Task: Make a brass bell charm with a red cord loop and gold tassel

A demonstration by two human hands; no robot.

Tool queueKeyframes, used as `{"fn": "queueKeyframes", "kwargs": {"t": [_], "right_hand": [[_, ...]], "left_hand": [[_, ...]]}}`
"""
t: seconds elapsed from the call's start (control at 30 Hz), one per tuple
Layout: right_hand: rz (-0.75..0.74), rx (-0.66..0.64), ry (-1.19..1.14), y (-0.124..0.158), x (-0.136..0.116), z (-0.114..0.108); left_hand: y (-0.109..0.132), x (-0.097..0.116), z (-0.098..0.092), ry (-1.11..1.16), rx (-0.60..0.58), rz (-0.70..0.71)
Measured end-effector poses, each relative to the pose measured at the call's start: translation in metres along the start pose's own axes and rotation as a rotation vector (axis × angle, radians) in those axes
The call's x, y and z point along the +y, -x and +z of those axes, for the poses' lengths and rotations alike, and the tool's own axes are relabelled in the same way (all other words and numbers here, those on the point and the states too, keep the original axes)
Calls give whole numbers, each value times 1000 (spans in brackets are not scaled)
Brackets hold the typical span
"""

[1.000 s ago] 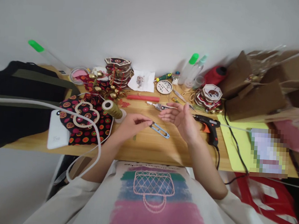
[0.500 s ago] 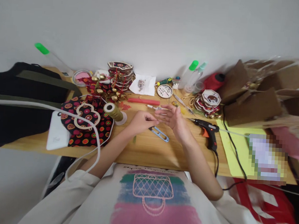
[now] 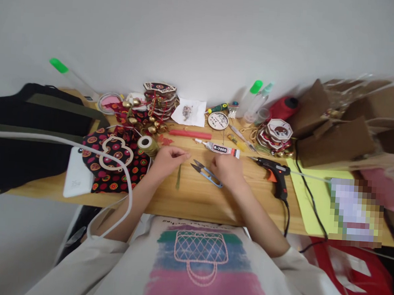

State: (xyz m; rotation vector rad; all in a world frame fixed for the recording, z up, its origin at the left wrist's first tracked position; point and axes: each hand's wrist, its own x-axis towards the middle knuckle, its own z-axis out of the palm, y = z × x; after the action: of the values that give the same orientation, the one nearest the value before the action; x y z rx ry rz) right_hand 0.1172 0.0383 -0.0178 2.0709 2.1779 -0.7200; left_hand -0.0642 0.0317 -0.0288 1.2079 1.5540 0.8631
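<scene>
L hand: thumb + index tips brought tog. in a pinch, just L of the snips. Can't tell if anything thin is betw. the tips. R hand: fingers curled in, back of hand up, right by the snips' blue handle and covering part of it from this angle; touching or just above, can't tell. Inside of the curl hidden, so no call on contents.

Snips lie on the table betw. my hands, blades apart, tips twd L hand. Short green thread on the wood just below L fingertips; its upper end is lost near the hand. Thread spool beside L wrist, glue tube just behind R hand.

To do this bit well, imo: keep the pinch small + firm, fine stuff slips easily; L fingertips clear of blade tips since they point my way; wrists low + steady, both hands in view. If R needs the snips, take them by the handle, not the blades. Don't knock the spool w/ L wrist, it'd prob. roll.

Glue gun R of R hand, light lit, so assume hot: nozzle aims twd me, keep R wrist off. White cable crosses in front of L forearm; could snag.
</scene>
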Motion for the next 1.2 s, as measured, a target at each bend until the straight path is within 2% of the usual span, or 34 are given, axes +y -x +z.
{"fn": "queueKeyframes", "kwargs": {"t": [0.13,0.27,0.37,0.43,0.53,0.67,0.93,1.2], "right_hand": [[-71,-35,-141,-5,16,-4],[-191,-46,-437,1,41,-16],[-226,-20,-644,11,48,-24],[-234,21,-737,17,47,-27],[-262,73,-867,23,43,-28],[-293,55,-1019,27,37,-26],[-208,-19,-1232,28,30,-28],[-161,-6,-1347,26,25,-27]], "left_hand": [[1,3,1,24,-9,-13],[1,8,2,69,-39,-25],[4,15,9,107,-79,-26],[8,20,16,152,-116,-34],[13,27,29,306,-239,-97],[17,31,42,397,-351,-145],[22,30,46,390,-369,-119],[22,32,51,405,-343,-87]]}}
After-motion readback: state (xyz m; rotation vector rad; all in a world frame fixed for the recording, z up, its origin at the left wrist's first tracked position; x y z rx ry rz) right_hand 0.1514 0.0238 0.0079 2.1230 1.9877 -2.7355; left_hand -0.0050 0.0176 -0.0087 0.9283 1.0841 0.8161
